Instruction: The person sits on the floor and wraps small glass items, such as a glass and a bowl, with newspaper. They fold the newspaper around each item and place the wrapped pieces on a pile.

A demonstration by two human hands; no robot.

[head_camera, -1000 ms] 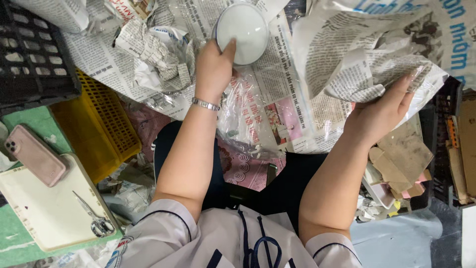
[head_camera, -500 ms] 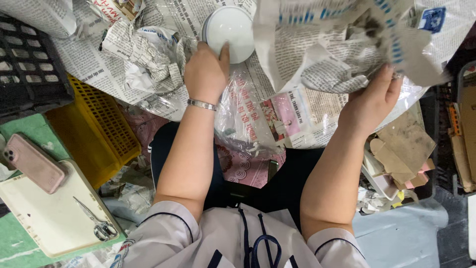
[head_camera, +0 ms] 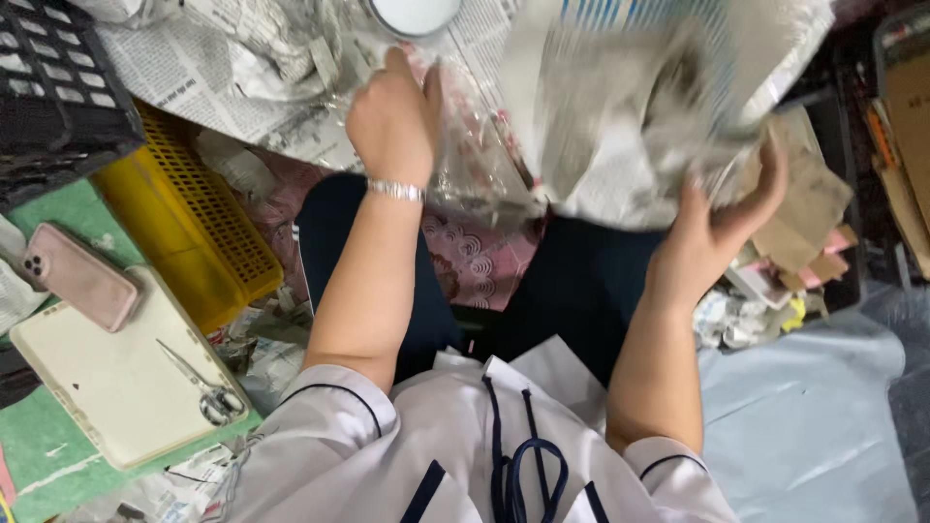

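Observation:
My left hand [head_camera: 392, 116] lies fingers bent on crinkled clear plastic and newspaper [head_camera: 194, 68], its fingertips just under the rim of a white bowl [head_camera: 415, 12] cut off by the top edge. Whether it grips the bowl is unclear. A silver bracelet [head_camera: 395, 190] circles that wrist. My right hand [head_camera: 722, 218] clasps the lower edge of a large, motion-blurred newspaper sheet [head_camera: 630, 107] lifted over my lap. Dark trousers and a pink patterned wrapper [head_camera: 475, 266] show between my arms.
At the left stand a yellow slotted crate [head_camera: 184, 203] and a black crate [head_camera: 48, 87]. A pink phone [head_camera: 82, 276] and scissors [head_camera: 208, 392] lie on a cream board [head_camera: 116, 378]. Cardboard scraps [head_camera: 804, 213] sit right, above a pale blue sheet [head_camera: 804, 416].
My right hand has pulled the newspaper sheet up and toward me, folding it over. The bowl and left hand have shifted toward the top of the view.

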